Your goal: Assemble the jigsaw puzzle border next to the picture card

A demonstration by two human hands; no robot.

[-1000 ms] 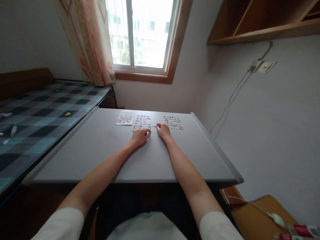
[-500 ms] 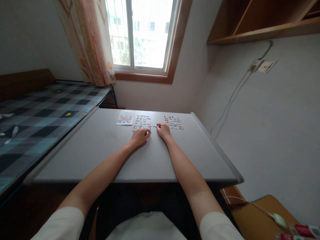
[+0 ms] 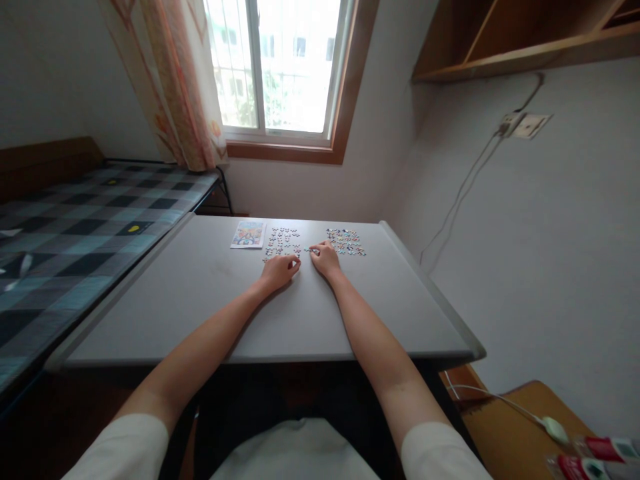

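Observation:
Small jigsaw pieces lie on the grey-white table [image 3: 165, 300] in two groups. My left hand [image 3: 279, 270] rests at the near edge of the left group of jigsaw pieces [image 3: 284, 236], thumb and finger curled into a pinch; anything between them is too small to make out. Between the groups, my right hand [image 3: 326, 259] pinches a light bluish jigsaw piece [image 3: 308, 249] at the tabletop. Beyond its knuckles are rows of colourful jigsaw pieces [image 3: 350, 243]. A printed picture card [image 3: 249, 235] lies flat left of the left group.
To the left stands a bed with a checked mattress [image 3: 100, 227]. Behind the table are a curtain [image 3: 180, 87] and a window [image 3: 295, 67]. A wooden shelf [image 3: 525, 50] hangs at upper right, above a socket with cables [image 3: 525, 125]. Bottles [image 3: 600, 450] lie on a brown surface at lower right.
Both hands stay nearly in place. The right fingers have shifted slightly at the jigsaw piece. The whole view has moved a little.

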